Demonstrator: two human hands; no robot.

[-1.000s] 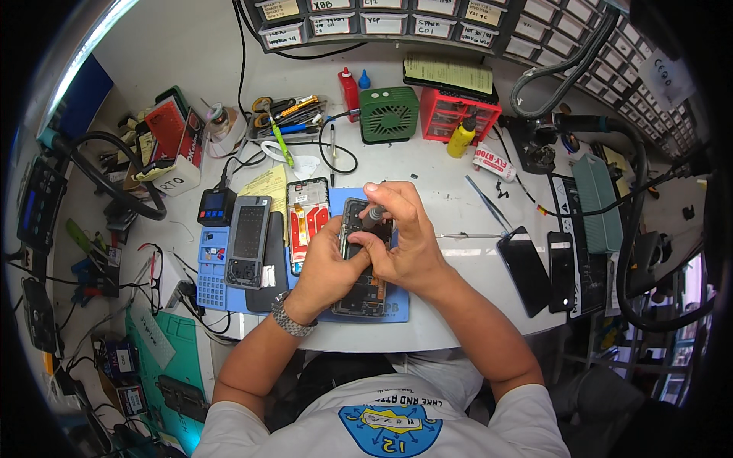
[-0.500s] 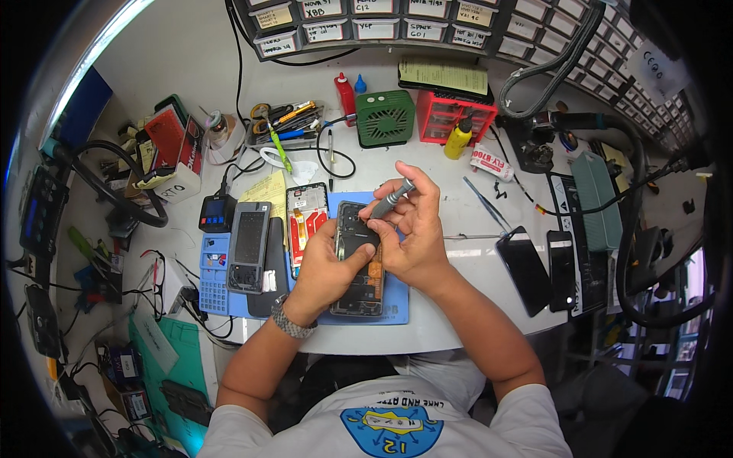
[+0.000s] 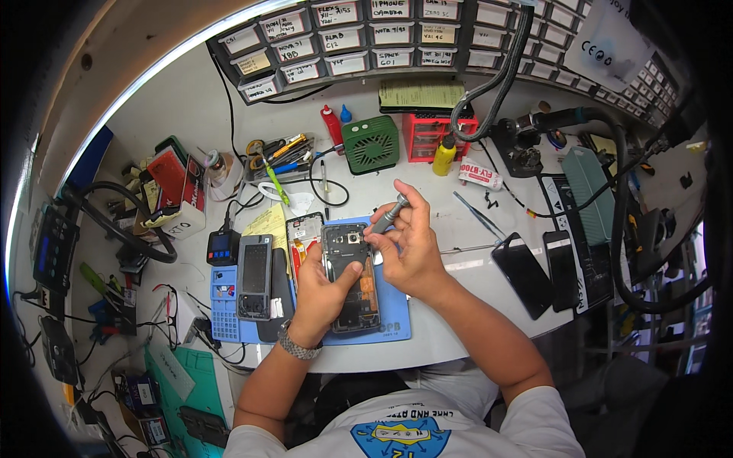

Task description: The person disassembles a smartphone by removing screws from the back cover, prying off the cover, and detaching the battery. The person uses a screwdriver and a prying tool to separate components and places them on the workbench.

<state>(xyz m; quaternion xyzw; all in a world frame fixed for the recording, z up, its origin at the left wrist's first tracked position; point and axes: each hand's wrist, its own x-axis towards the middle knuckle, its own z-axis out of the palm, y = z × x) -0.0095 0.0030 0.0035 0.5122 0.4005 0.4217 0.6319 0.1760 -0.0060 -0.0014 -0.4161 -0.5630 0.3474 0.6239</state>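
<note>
An opened smartphone [image 3: 359, 314], its back cover off and an orange flex cable along its right side, is held over the blue work mat [image 3: 395, 309]. My left hand [image 3: 321, 294] grips it by the left edge, thumb pressed on its inner face. In my right hand [image 3: 408, 256] is a grey screwdriver [image 3: 390, 214], slanting down to the phone's upper right corner; the tip is hidden by my fingers. Just left of the phone lies a phone frame [image 3: 307, 227] with red parts. Further left, a grey phone part [image 3: 255, 276] rests on a blue parts tray [image 3: 225, 324].
A green fan-like box [image 3: 371, 145], red drawer unit [image 3: 427, 136] and yellow bottle [image 3: 444, 156] stand at the back. Tweezers [image 3: 479, 216] and two dark phones [image 3: 522, 275] lie to the right. A tool tray [image 3: 286, 156] sits back left. Labelled drawers [image 3: 343, 38] line the wall.
The whole view has shifted, so the bench sits lower in the picture. The phone's top, with its camera area, now faces up more visibly. Both hands keep their grips.
</note>
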